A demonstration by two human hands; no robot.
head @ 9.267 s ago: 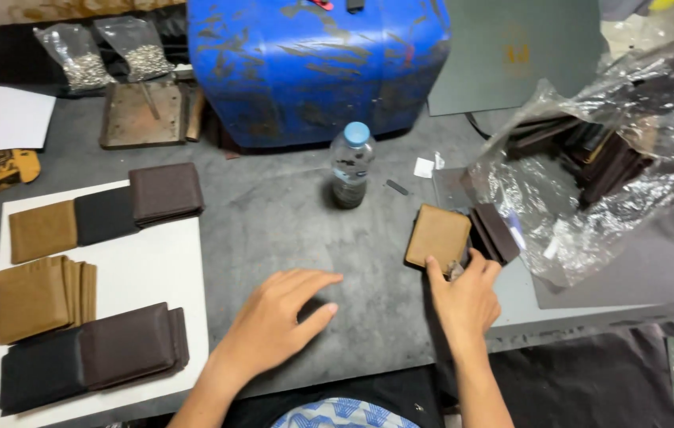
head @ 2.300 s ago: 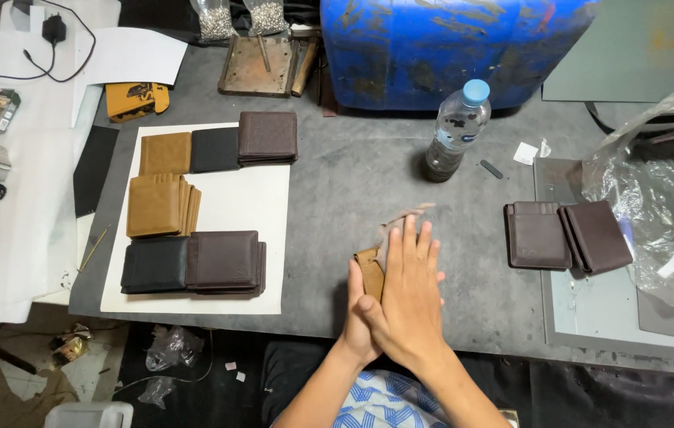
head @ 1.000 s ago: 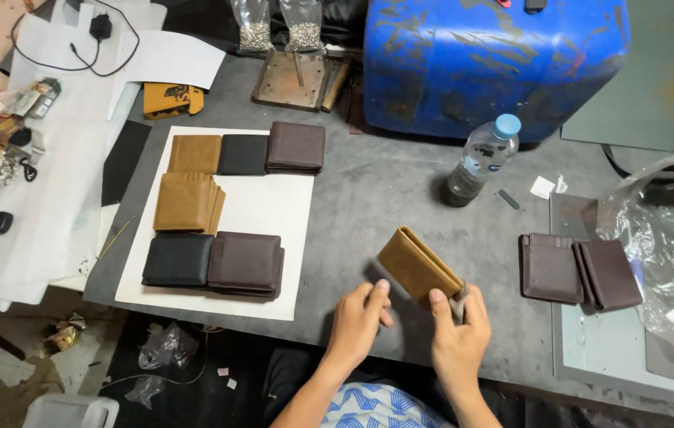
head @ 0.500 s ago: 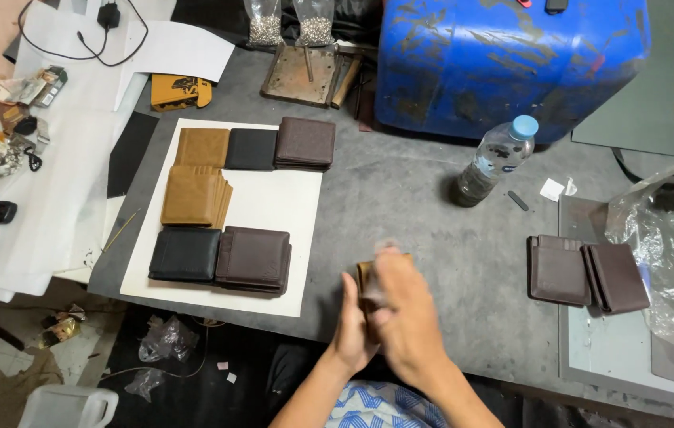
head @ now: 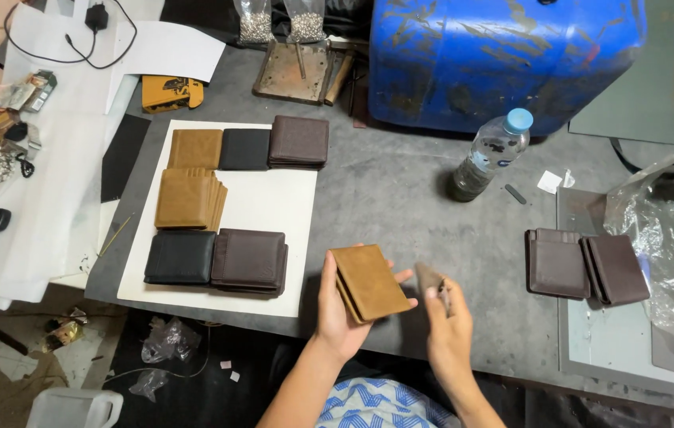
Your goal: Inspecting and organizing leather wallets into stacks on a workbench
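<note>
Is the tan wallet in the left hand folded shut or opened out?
Folded shut. The tan wallet rests closed on the left hand, its two halves stacked with only the outer cover showing.

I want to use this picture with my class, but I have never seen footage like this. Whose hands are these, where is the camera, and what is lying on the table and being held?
There is no machine here: a person works with bare hands, and the camera sits on that person's head, looking down. The left hand holds a closed tan wallet. The right hand pinches a small thin grey-brown piece; what it is cannot be told. On the grey table lies a white sheet with wallets sorted in stacks: tan, black and dark brown. More dark brown wallets lie to the right beside a clear plastic bag. A water bottle stands in front of a big blue drum.
</note>
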